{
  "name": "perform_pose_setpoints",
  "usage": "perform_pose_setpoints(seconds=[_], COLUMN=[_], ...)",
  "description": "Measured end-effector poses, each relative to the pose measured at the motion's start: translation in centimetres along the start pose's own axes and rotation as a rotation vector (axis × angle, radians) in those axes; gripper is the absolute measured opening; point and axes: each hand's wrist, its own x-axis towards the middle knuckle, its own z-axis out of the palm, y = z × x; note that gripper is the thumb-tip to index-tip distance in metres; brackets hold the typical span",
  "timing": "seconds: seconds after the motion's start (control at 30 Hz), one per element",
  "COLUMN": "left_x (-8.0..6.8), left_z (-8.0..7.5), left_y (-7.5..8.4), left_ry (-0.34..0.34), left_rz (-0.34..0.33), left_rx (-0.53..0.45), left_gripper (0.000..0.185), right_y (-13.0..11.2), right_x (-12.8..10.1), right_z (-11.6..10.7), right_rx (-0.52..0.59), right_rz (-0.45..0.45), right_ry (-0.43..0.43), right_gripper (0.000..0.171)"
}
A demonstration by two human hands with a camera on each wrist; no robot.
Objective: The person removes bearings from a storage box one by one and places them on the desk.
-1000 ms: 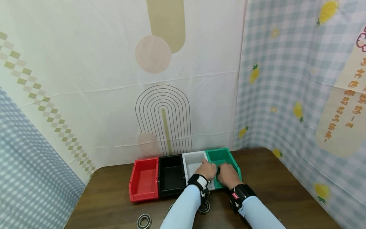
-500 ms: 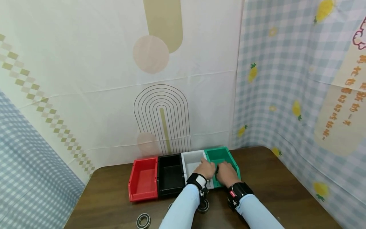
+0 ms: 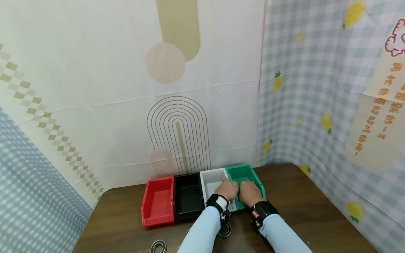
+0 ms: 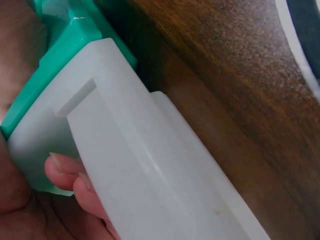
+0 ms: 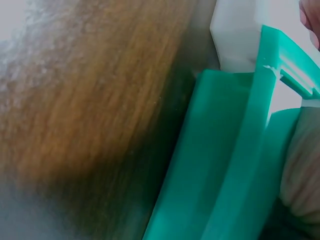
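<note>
Four shallow plastic bins stand side by side: a red bin (image 3: 158, 202), a black bin (image 3: 188, 195), a white bin (image 3: 212, 182) and a green bin (image 3: 242, 171). My left hand (image 3: 227, 188) grips the white bin at its right wall, where it meets the green one. In the left wrist view, curled fingertips (image 4: 62, 167) show inside the white bin. My right hand (image 3: 250, 192) is bent down into the green bin, holding its left wall close to the left hand. Its fingertips are hidden. The green rim (image 5: 257, 145) runs beside that hand in the right wrist view.
A metal ring bearing (image 3: 158, 241) lies on the brown table (image 3: 120, 218) before the red bin. Another bearing (image 3: 229, 232) lies by the left wrist, and a third is mostly covered by the left sleeve (image 3: 202, 232). A patterned cloth (image 3: 126, 105) hangs behind the table.
Both hands stay at the wall between the white and green bins. The right hand has shifted slightly, and the dark spot beside its fingers no longer shows. The head view has moved a little.
</note>
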Motion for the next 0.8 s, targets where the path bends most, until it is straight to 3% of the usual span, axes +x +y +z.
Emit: perform_pose_setpoints(seconds=[0.8], left_x=[0.02], left_z=[-0.09], left_y=[0.02], left_ry=[0.009], left_rz=[0.007], left_rx=[-0.009], left_gripper=[0.069], right_y=[0.04], right_x=[-0.04], right_z=[0.13], right_rx=[-0.01], right_rz=[0.027], right_ry=[-0.015], right_gripper=[0.025])
